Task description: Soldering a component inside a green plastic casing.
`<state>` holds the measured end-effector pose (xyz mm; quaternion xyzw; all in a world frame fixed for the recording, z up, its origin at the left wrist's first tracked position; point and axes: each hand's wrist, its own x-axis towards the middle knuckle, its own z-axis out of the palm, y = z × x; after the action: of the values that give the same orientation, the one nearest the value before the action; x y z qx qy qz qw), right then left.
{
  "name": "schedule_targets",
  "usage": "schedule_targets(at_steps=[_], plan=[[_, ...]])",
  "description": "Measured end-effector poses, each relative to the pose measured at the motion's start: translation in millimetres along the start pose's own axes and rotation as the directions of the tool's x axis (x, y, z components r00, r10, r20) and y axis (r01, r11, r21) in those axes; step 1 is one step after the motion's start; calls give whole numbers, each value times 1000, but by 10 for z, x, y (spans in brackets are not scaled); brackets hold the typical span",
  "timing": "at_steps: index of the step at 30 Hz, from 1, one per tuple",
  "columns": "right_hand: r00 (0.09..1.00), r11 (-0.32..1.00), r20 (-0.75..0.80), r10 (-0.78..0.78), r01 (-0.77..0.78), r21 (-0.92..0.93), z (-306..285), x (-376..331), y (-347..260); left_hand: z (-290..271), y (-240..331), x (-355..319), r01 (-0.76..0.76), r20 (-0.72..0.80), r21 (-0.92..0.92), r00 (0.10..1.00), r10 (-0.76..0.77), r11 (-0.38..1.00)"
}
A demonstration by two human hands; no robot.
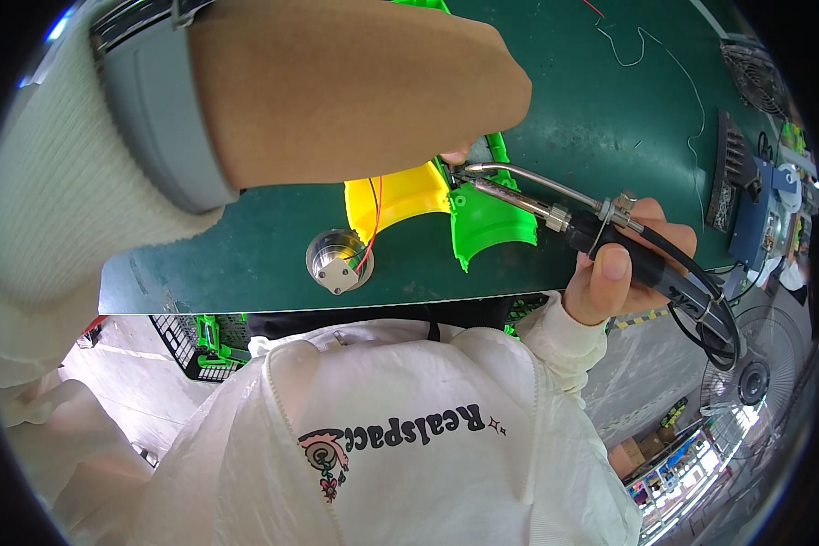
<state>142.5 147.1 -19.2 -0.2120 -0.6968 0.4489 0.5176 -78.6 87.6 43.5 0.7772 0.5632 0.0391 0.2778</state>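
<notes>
My right hand (623, 268) is closed round the black handle of a soldering iron (555, 217), which has a curved metal feed tube beside its shaft. The iron's tip meets a plastic shell with a yellow half (396, 200) and a bright green half (491, 223), at the seam between them. Across the upper view reaches my left hand (409, 86), one fingertip showing at the shell by the iron's tip. Its other fingers are hidden behind the hand. Near the table's front edge stands a round silver metal part (338, 261), with red and black wires (376, 218) running up to the shell.
Thin wire (692, 91) lies curled on the green table (610, 118). A black rack (730, 168), a blue box-shaped unit (757, 218) and a small black fan (757, 73) line the right side. Below the table are a black crate (187, 350) with green parts and a standing fan (753, 382).
</notes>
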Motion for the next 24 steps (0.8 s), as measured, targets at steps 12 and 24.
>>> schedule_targets(at_steps=[12,24], plan=[[998,999,-45,37,-37,-1,47,-24,-42,21,-46,3,-26,-12,-46,1000,25,999],[995,998,-98,-32,27,-59,68,-60,-2,13,-55,2,-26,1,-73,1000,26,997]])
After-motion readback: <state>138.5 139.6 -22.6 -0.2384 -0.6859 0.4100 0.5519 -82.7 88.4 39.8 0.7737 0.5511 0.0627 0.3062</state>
